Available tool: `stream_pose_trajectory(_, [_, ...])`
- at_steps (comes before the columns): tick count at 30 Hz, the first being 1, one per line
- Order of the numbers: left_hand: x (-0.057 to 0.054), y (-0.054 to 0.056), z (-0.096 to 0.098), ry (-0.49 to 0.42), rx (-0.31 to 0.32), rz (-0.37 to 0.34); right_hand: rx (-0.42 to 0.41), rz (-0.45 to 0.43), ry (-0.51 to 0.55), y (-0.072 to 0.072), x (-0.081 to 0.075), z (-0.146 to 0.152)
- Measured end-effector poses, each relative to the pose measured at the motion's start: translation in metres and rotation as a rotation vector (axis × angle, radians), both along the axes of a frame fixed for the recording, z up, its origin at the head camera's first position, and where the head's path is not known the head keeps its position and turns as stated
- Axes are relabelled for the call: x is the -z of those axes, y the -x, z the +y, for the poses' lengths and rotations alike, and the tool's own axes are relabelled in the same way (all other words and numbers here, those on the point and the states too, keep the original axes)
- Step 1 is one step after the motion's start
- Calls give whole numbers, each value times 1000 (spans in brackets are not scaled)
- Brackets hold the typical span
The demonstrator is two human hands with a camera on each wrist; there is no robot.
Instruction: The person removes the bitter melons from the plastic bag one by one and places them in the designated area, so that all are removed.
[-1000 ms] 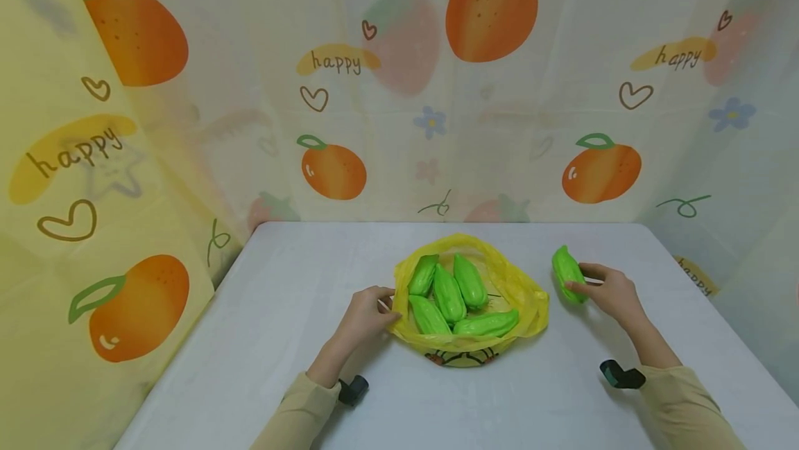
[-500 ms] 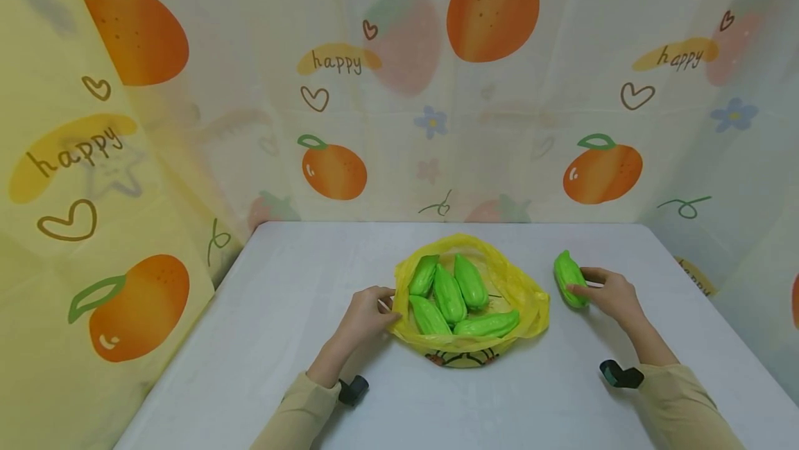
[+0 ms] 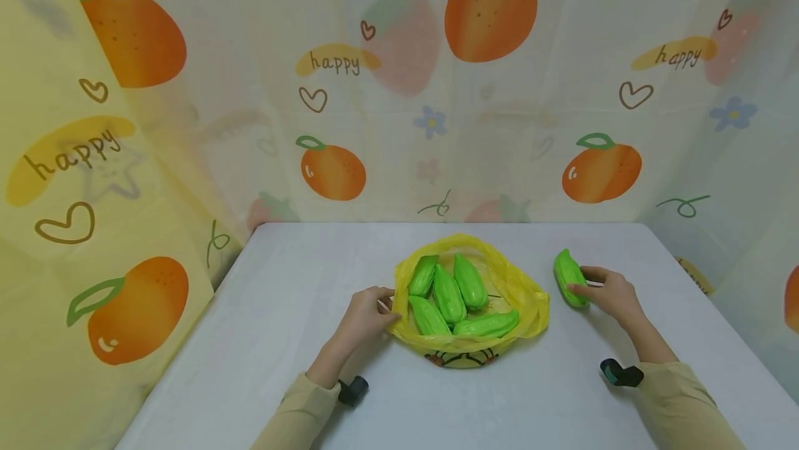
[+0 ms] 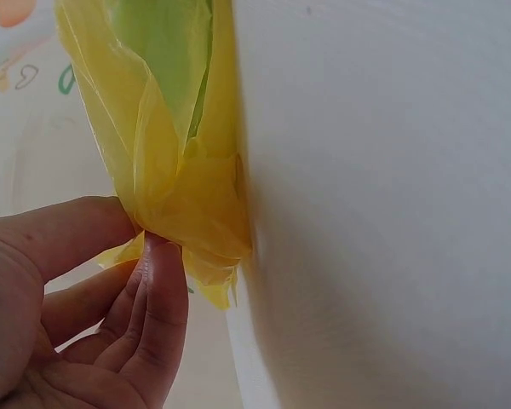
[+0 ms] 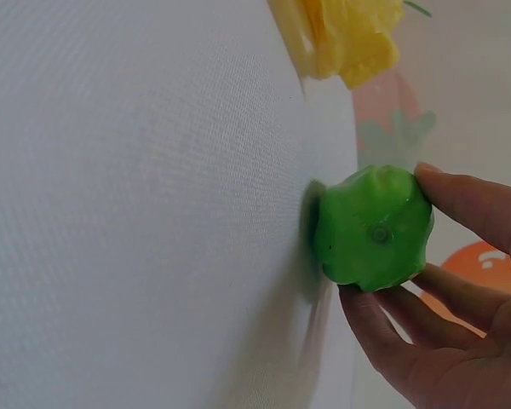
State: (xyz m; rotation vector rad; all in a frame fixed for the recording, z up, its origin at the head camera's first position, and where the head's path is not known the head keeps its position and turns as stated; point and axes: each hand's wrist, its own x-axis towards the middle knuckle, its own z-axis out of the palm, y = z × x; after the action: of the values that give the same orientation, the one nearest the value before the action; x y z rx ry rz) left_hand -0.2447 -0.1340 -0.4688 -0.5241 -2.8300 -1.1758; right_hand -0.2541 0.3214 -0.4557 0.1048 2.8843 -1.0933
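Note:
In the head view, a crinkled yellow plastic bag (image 3: 533, 308) lies with its mouth spread on the table, holding several bright green, ribbed bitter melons (image 3: 448, 295). My left hand (image 3: 368, 313) pinches the bag's left rim between thumb and fingers; the left wrist view shows the gathered plastic (image 4: 200, 200) between the fingertips. To the right of the bag, my right hand (image 3: 612, 295) grips another bitter melon (image 3: 568, 277) by its sides, stem end pointing away. Seen end-on in the right wrist view, this melon (image 5: 376, 228) is close against the tabletop, thumb and fingers on opposite sides.
A white cloth covers the table (image 3: 262, 367). Fruit-printed curtains (image 3: 399, 124) stand behind it and along both sides. Black wrist cameras (image 3: 354, 390) sit at both sleeve cuffs.
The bitter melon in my right hand has come slightly nearer and to the right since a second ago, then stays put. My left hand and the bag have not moved.

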Motion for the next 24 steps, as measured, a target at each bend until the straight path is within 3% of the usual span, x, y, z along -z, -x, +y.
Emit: stream_pose_trajectory(24, [-1, -1, 0, -12, -7, -13, 11, -59, -9, 0, 0, -3])
